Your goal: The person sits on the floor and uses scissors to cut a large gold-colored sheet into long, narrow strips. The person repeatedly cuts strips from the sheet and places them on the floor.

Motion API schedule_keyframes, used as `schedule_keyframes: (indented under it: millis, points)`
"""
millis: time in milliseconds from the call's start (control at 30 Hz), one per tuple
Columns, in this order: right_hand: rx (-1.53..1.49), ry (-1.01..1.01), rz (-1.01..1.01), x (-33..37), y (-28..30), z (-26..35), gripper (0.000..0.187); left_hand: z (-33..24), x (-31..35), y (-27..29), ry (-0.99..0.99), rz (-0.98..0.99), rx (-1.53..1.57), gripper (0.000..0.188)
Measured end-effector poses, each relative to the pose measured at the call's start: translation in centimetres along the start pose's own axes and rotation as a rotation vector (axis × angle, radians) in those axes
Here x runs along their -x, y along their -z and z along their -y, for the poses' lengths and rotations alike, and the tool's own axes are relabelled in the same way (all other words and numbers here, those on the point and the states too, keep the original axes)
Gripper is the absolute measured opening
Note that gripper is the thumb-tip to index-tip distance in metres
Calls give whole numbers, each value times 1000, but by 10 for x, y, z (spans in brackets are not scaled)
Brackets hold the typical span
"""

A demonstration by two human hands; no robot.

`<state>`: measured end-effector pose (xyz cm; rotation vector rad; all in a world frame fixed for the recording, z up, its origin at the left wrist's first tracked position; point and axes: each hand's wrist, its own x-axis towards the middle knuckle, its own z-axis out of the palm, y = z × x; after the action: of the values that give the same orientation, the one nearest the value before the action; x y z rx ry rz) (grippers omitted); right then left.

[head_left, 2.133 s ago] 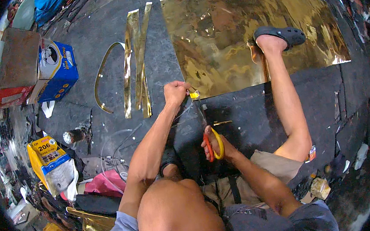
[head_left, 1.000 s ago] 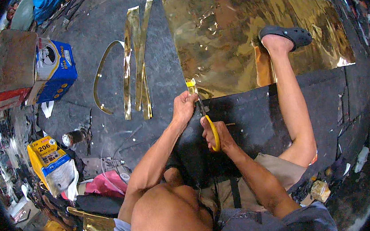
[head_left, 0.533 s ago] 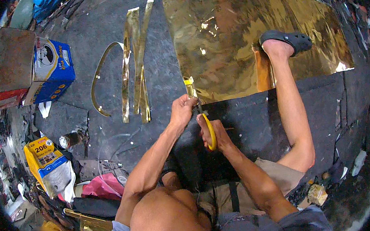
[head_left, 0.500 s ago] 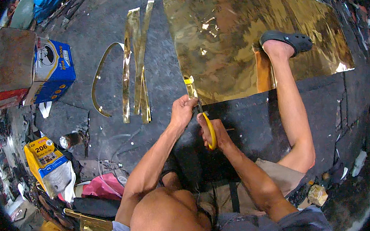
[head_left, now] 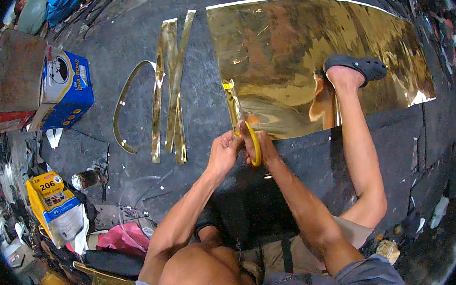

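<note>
A wide sheet of shiny gold foil-like material [head_left: 279,44] lies flat on the dark floor mat. My right hand [head_left: 264,145] is closed around the yellow handles of a pair of scissors [head_left: 256,149], at the sheet's near left corner. Its blades are mostly hidden along a narrow strip [head_left: 232,103] at the sheet's left edge, which has a yellow mark near its far end. My left hand [head_left: 224,152] pinches the near end of that strip, close beside the scissors. My foot in a dark clog [head_left: 361,68] rests on the sheet's right part.
Several cut gold strips [head_left: 174,93] lie left of the sheet, beside a curved band [head_left: 115,112]. Farther left stand a blue and white box [head_left: 68,83] and a yellow package [head_left: 52,195]. A small can-like cylinder [head_left: 84,179] lies between the package and mat.
The scissors and my right hand have moved away from me, farther along the sheet's left edge. My left hand still pinches the strip. The whole view has shifted slightly.
</note>
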<state>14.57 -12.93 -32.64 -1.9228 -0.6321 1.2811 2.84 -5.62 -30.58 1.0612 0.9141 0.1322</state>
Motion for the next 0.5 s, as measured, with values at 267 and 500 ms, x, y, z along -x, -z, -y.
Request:
schedule_keyframes:
  millis: [267,500]
  points:
    - [216,93,-2,-69,24,51,37,-40,21,-13,-19,-46,-43,17]
    - [130,8,-96,-129,36,88,74,-55,32,-20,-86,-3,154,17]
